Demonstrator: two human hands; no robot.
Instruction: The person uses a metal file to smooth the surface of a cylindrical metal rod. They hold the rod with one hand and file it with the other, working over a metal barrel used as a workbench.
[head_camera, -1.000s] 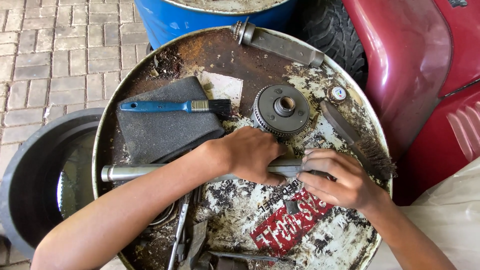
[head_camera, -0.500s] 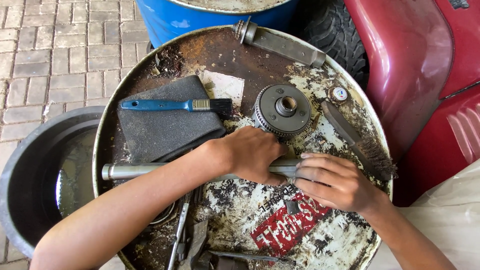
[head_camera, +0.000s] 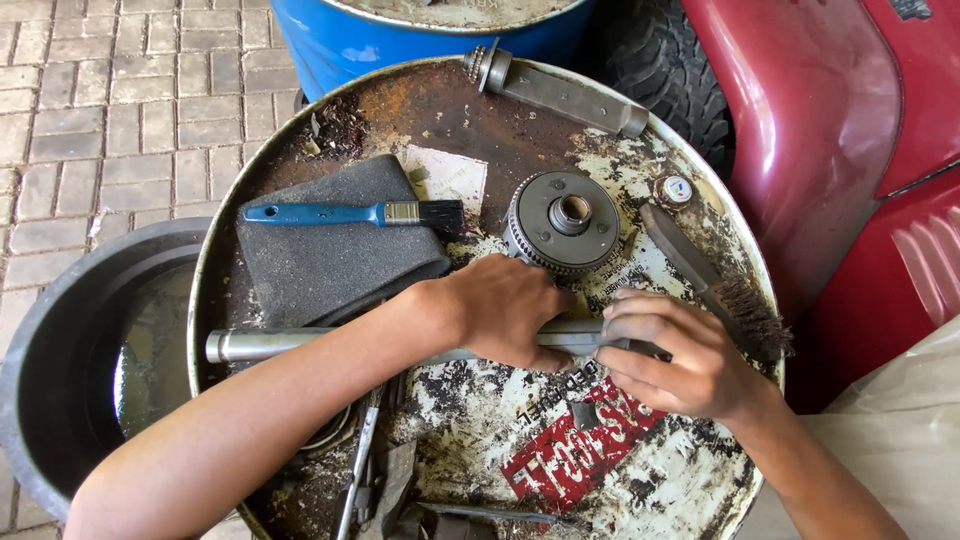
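On the rusty drum lid (head_camera: 330, 110), both hands' grip stays on the shaft (head_camera: 270, 343); the right hand (head_camera: 675, 352) has slid slightly leftward toward the left hand (head_camera: 505, 308).

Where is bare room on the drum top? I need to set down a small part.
Barest: the drum top near the right hand, and between the brush and the top bar. Crowded: around the gear, shaft, left hand.

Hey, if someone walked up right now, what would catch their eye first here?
Both hands, left hand and right hand, clasp a long metal shaft lying across the rusty drum lid. Just behind them sits a round toothed gear hub, with a blue-handled paintbrush resting on grey foam to the left.
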